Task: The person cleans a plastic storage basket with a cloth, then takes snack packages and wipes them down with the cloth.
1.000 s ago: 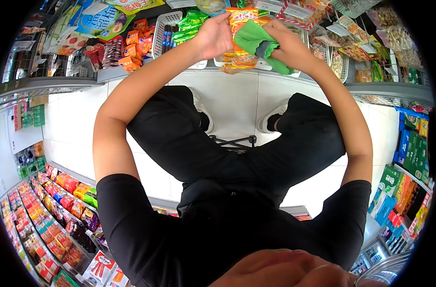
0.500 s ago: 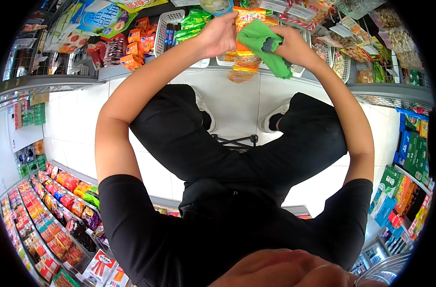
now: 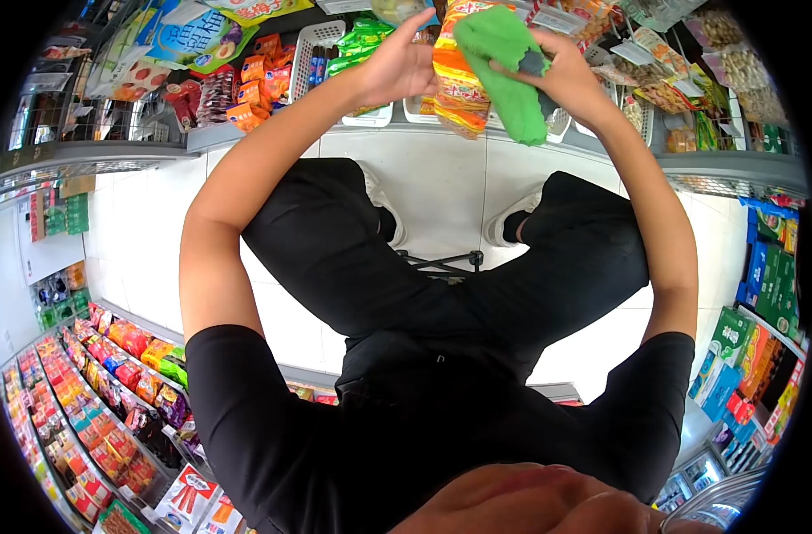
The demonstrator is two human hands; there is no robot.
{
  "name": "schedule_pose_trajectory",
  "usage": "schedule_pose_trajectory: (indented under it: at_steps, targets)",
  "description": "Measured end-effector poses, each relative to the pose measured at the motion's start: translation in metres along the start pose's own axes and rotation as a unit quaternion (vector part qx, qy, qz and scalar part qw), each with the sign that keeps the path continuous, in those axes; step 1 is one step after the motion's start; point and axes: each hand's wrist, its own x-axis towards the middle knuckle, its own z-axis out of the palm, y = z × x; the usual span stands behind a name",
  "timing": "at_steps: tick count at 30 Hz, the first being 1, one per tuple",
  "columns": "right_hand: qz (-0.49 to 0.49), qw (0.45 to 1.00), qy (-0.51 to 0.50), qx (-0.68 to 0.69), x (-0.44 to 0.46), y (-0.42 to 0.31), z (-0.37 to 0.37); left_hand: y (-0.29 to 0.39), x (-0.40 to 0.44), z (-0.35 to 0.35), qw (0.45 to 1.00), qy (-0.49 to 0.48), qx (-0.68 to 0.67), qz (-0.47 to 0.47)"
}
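Note:
My right hand [image 3: 568, 82] grips a folded green cloth [image 3: 504, 84] with a dark grey patch, its fingers closed on the fabric. The cloth lies across the front of a strip of orange and yellow snack packets [image 3: 460, 89] at the shelf edge. At the packets' left side, my left hand [image 3: 400, 67] is open, with the thumb pointing up and away from the fingers. Its fingertips reach the packets' edge; whether they touch cannot be made out. Behind the cloth, part of the packets is hidden.
White plastic baskets [image 3: 319, 52] hold snacks along the shelf, among them green packets [image 3: 363, 40] and small orange packets [image 3: 262, 82]. Below the shelf edge lies a white tiled floor [image 3: 432, 182]. Stocked snack racks [image 3: 112, 392] stand at lower left, boxed goods [image 3: 766, 285] at right.
My left hand has shifted slightly left, its thumb now spread off the packets. The cloth has moved up and spread over them. The packets' lower end has risen, showing more of their printed front.

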Motion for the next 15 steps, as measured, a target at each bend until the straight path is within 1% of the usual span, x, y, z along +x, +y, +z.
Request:
schedule_pose_trajectory:
  at_steps: [1, 2, 4, 5, 8, 11, 14, 15]
  targets:
    - [-0.006, 1.000, 0.013, 0.002, 0.001, 0.003, -0.001, 0.002, -0.001, 0.001, 1.000, -0.012, 0.024, -0.011]
    - [0.013, 0.999, 0.019, 0.026, 0.000, 0.003, -0.001, 0.003, -0.002, 0.001, 0.998, -0.024, 0.049, -0.023]
    - [0.048, 0.996, 0.029, 0.075, -0.002, 0.000, -0.001, 0.008, -0.007, -0.001, 0.995, -0.076, 0.070, -0.008]
    - [0.045, 0.996, 0.029, 0.075, -0.002, 0.000, -0.001, 0.009, -0.008, -0.001, 0.992, -0.102, 0.080, 0.000]
    - [0.040, 0.996, 0.028, 0.075, -0.002, 0.000, -0.001, 0.006, -0.011, 0.011, 0.985, -0.038, 0.168, 0.020]
    - [0.051, 0.994, 0.027, 0.088, -0.005, -0.004, -0.001, 0.005, -0.012, 0.005, 0.978, 0.032, 0.206, 0.002]
    - [0.074, 0.991, 0.019, 0.106, -0.005, -0.007, -0.004, 0.010, -0.025, 0.028, 0.989, 0.011, 0.144, 0.006]
    - [0.075, 0.992, 0.014, 0.104, -0.004, -0.007, -0.005, 0.010, -0.029, 0.037, 0.988, 0.034, 0.148, 0.009]
